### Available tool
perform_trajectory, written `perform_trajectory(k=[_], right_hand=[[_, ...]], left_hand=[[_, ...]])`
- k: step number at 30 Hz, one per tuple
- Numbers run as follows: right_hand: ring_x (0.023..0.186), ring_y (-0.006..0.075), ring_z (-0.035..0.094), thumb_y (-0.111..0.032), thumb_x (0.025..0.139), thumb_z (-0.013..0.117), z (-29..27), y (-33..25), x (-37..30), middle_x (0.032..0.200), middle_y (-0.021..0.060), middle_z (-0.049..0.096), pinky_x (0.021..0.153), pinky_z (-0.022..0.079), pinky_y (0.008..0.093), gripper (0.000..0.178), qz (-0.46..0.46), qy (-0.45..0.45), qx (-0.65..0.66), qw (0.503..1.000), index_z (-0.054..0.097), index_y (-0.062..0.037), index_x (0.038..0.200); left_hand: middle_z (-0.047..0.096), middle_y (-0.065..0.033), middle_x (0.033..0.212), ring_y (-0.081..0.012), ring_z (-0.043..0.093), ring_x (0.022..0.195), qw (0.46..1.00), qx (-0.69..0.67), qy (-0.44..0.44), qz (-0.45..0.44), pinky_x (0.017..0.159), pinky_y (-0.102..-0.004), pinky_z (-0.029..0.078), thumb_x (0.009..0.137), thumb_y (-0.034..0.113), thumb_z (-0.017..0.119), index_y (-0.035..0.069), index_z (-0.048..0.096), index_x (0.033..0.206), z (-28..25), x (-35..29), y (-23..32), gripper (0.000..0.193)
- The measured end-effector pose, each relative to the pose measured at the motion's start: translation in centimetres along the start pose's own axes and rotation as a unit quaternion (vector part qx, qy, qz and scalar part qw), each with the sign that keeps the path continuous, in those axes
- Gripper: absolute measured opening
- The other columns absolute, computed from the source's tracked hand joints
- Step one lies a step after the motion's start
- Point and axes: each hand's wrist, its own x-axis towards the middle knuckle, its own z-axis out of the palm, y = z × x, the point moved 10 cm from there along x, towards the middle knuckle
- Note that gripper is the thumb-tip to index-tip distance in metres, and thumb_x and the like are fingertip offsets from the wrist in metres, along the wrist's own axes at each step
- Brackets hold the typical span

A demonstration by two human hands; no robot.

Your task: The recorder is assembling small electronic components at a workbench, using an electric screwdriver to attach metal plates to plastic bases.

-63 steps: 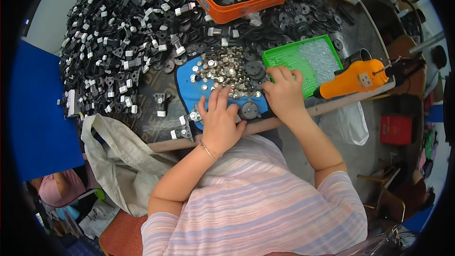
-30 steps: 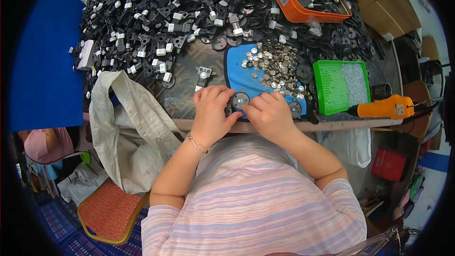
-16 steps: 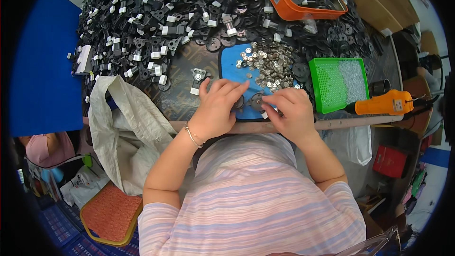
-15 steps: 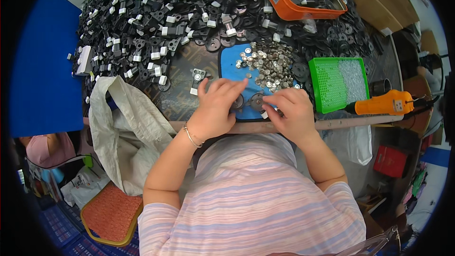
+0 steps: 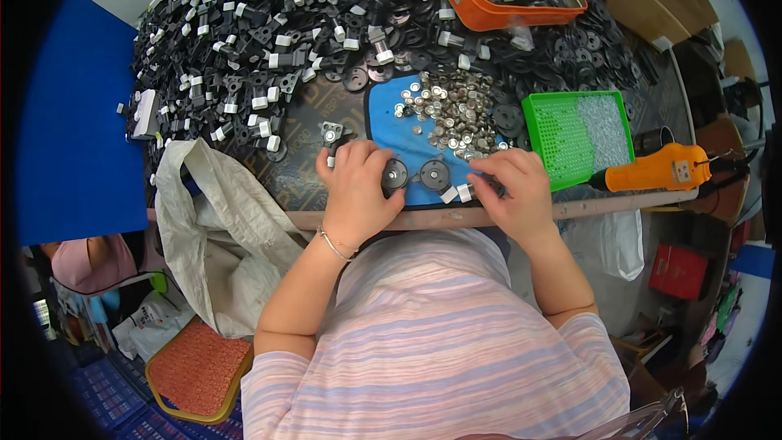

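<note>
My left hand [image 5: 358, 187] is closed at the near left of the blue mat [image 5: 389, 126], thumb and forefinger around the edge of a black round disc [image 5: 395, 173]. Close to its fingertips lies a grey-black bracket [image 5: 331, 132], partly covered by the hand. A second black disc [image 5: 434, 174] with a white-tipped arm rests flat on the mat between my hands. My right hand [image 5: 517, 191] has thumb and fingers closed on a black part with a white tip [image 5: 466, 192]; most of that part is hidden beneath the fingers. Small silver metal caps [image 5: 460, 114] are heaped beyond both hands.
A big pile of black parts with white tips [image 5: 244, 57] covers the far table. An orange tray [image 5: 481, 16] sits on it. To the right are a green basket [image 5: 533, 143] with small clear pieces and an orange power screwdriver [image 5: 652, 173]. A white sack [image 5: 220, 236] hangs at the left edge.
My right hand has moved off the middle disc, slightly right, and now has a white-tipped part at its fingers. My left hand has drawn its fingers in around the left disc.
</note>
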Motion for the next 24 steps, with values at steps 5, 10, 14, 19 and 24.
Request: perform_trajectory(k=[5,10,14,19,24], right_hand=[[0.073,0.0191,0.059,-0.012,0.070,0.074,-0.1,0.8,-0.6,0.079,0.0008,0.063,0.064,0.040,0.0326,0.016,0.016,0.009,0.002,1.000,0.068,-0.0121,0.085],[0.073,0.0194,0.058,-0.013,0.070,0.074,0.1,1.0,-0.8,0.079,0.0013,0.063,0.065,0.040,0.0326,0.016,0.017,0.001,0.015,1.000,0.068,-0.0117,0.085],[0.073,0.0194,0.058,-0.012,0.070,0.074,0.1,1.0,-0.8,0.079,0.0013,0.063,0.066,0.040,0.0327,0.016,0.018,-0.001,0.012,1.000,0.068,-0.0117,0.085],[0.074,0.0207,0.058,-0.012,0.071,0.073,0.0,1.8,-0.6,0.080,0.0020,0.062,0.067,0.041,0.0331,0.016,0.036,0.008,0.011,0.999,0.068,-0.0118,0.086],[0.075,0.0215,0.058,-0.012,0.072,0.073,-0.7,2.0,-0.1,0.080,0.0028,0.062,0.068,0.042,0.0334,0.016,0.050,0.011,0.001,0.999,0.068,-0.0114,0.087]], left_hand=[[0.053,-0.0069,0.108,-0.0261,0.046,0.110,0.999,-0.034,-0.015,-0.029,0.101,-0.0576,0.019,0.057,0.033,0.081,0.009,0.062,0.100,-0.3,-0.1,-0.5,0.052],[0.054,-0.0062,0.106,-0.0258,0.047,0.109,0.997,-0.012,-0.048,-0.052,0.101,-0.0571,0.020,0.058,0.032,0.082,0.010,0.061,0.107,0.6,-0.2,-1.3,0.057],[0.055,-0.0051,0.105,-0.0252,0.047,0.109,0.996,-0.049,-0.058,-0.049,0.101,-0.0567,0.020,0.058,0.029,0.083,0.010,0.062,0.104,0.6,-0.3,-1.3,0.053],[0.056,-0.0044,0.105,-0.0250,0.048,0.108,0.995,-0.072,-0.042,-0.050,0.101,-0.0564,0.020,0.059,0.028,0.082,0.010,0.064,0.100,0.1,0.0,-1.1,0.048],[0.059,-0.0024,0.100,-0.0238,0.051,0.104,0.997,-0.059,-0.040,-0.034,0.101,-0.0544,0.022,0.058,0.027,0.083,0.013,0.065,0.099,0.5,-0.2,-1.2,0.046]])
